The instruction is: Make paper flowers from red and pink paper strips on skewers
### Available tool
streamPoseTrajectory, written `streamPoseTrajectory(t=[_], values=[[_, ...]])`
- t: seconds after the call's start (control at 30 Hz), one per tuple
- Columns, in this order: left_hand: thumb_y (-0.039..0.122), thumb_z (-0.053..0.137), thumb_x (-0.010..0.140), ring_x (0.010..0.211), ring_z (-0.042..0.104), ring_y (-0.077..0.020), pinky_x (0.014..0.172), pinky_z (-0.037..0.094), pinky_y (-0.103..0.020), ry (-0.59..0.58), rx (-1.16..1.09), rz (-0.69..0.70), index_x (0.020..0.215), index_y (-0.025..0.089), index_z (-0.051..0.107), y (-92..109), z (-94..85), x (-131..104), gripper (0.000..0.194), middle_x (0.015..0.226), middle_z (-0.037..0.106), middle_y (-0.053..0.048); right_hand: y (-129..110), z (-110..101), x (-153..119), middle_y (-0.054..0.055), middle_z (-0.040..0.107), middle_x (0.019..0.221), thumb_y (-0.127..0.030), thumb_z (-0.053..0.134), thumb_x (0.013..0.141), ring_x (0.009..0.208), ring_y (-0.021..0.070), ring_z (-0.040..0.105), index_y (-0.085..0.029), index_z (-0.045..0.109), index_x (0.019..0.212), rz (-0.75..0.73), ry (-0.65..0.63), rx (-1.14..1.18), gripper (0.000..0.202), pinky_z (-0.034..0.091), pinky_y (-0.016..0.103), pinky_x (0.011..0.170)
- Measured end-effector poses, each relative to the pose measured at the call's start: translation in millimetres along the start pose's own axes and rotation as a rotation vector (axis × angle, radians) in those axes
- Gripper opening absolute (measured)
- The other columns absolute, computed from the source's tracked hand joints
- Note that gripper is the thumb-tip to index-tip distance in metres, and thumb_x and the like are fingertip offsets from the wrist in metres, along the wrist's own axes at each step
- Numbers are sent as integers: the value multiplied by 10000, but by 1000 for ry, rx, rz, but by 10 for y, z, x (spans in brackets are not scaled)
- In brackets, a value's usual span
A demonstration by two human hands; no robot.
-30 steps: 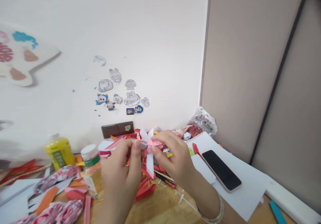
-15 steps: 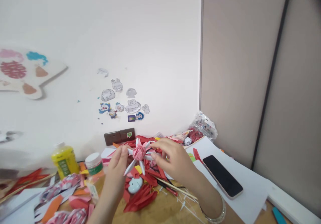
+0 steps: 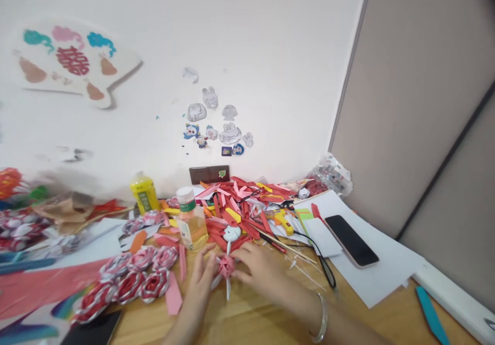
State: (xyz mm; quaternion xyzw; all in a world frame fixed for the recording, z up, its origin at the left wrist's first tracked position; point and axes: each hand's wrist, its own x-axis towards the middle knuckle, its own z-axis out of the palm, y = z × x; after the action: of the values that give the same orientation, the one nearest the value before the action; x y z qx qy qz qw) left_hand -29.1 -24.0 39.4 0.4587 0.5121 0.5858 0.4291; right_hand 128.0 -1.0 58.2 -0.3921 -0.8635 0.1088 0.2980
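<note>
A folded paper flower (image 3: 226, 266) with a pink centre and white pointed arms is low over the front of the wooden table. My left hand (image 3: 201, 270) pinches it from the left, fingers closed at a white arm. From the right, my right hand (image 3: 258, 270) grips it with thumb and fingers; a bracelet circles that wrist. Just behind the flower lies a small pale blue-white rounded object (image 3: 232, 233). Several twisted pink-and-white rosettes (image 3: 142, 258) lie to the left.
A heap of red and pink paper strips (image 3: 235, 200) fills the back. A clear bottle of yellowish liquid (image 3: 192, 226) and a yellow bottle (image 3: 144, 194) stand left. On the right are a yellow glue gun (image 3: 284, 222), a phone (image 3: 351, 239) and white paper (image 3: 371, 285).
Both hands have lowered the paper flower toward the tabletop. The view has tilted down and turned left, bringing more of the rosettes and table into sight.
</note>
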Motion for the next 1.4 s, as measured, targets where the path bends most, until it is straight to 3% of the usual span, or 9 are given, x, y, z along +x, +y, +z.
streamPoseTrajectory(t=[0.13,0.23,0.43,0.53,0.63,0.8,1.03,1.17,1.4], values=[[495,696,660,1065,588,-281,898,488,-394,-240,209,216,1017,217,581,-155,-14,-63,467,1076,639,-96,-15,93,-212,56,592,1030,-195,637,795,941,213,544,-232,596,1094,58,46,-35,304,447,319,796],[354,638,758,1102,550,-257,969,432,-424,-272,323,288,1059,225,577,-173,-41,-96,333,1106,603,-97,-19,81,-281,57,564,1090,-146,595,803,995,212,496,-237,573,1130,-23,93,-3,341,416,347,867],[222,608,753,1091,535,-271,939,453,-459,-295,373,366,1050,229,597,-270,-25,-101,297,1083,572,-103,26,35,-329,80,551,1119,-214,503,863,992,235,465,-211,580,1095,-156,139,51,245,392,395,855],[196,607,758,1104,534,-266,938,460,-442,-344,418,392,1119,240,577,-315,-21,-119,364,1129,547,-110,23,61,-336,77,615,999,-292,526,870,904,226,498,-192,588,1054,-150,168,105,218,408,379,801],[232,593,797,1101,542,-257,926,476,-411,-378,460,444,1174,251,560,-290,-31,-147,378,1156,537,-113,-4,101,-339,61,651,916,-225,517,876,848,200,534,-186,608,997,-86,235,190,156,420,350,773],[221,433,901,1066,569,-226,872,516,-361,-380,489,566,1222,256,557,-215,-51,-137,346,1119,565,-113,-2,115,-340,51,671,924,-190,583,842,879,181,584,-192,645,952,32,275,349,127,450,309,800],[213,525,863,1035,603,-213,850,535,-342,-261,584,747,1101,253,639,-254,-69,-114,266,1156,565,-102,16,148,-351,71,660,904,-78,457,850,855,166,604,-176,636,963,-31,298,277,233,483,279,780],[226,536,857,936,642,-194,792,556,-311,-206,638,818,968,208,664,-229,-52,-131,170,1104,569,-104,-7,186,-345,57,657,828,-76,496,834,782,160,609,-176,645,870,57,319,314,183,485,264,725],[186,470,885,832,623,-192,661,542,-278,-132,850,1133,958,161,666,-161,-60,-135,210,991,596,-124,-45,202,-364,43,638,789,-35,515,812,758,148,596,-169,639,785,89,295,361,184,460,240,703]])
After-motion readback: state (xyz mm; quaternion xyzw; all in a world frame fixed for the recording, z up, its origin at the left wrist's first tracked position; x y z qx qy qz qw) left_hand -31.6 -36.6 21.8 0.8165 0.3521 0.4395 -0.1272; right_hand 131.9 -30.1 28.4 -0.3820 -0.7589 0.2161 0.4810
